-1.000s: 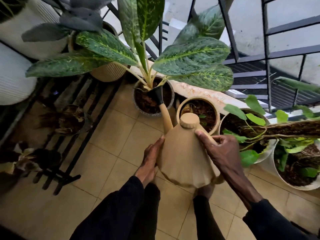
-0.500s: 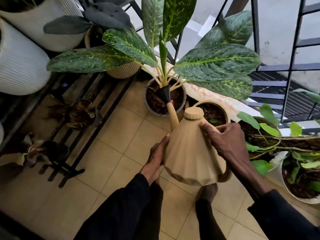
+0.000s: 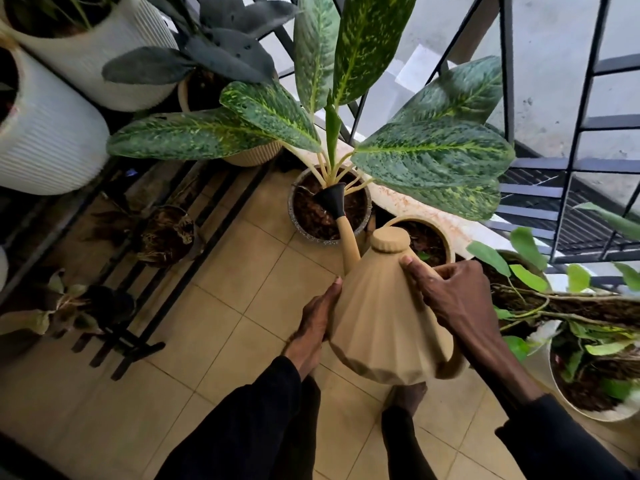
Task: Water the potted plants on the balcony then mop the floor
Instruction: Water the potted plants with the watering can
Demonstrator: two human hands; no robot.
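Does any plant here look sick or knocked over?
Yes. On the left, a small potted plant and a nearer plant look brown and withered. On the right, a woody stem lies sideways instead of standing upright.

watering can (image 3: 377, 327) before pot (image 3: 301, 230), spout (image 3: 333, 201) over soil

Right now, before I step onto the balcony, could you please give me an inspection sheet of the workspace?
Surface: tan tiled floor, looks dry.
Job's things: watering can tilted, its black rose over the soil of the speckled pot; no mop seen.
Clutter: withered small plants on a black floor rack.
Grippers: left hand flat against the can's side; right hand grips its handle.
Cables: nothing seen.
Surroundings: metal railing, white ribbed pots.
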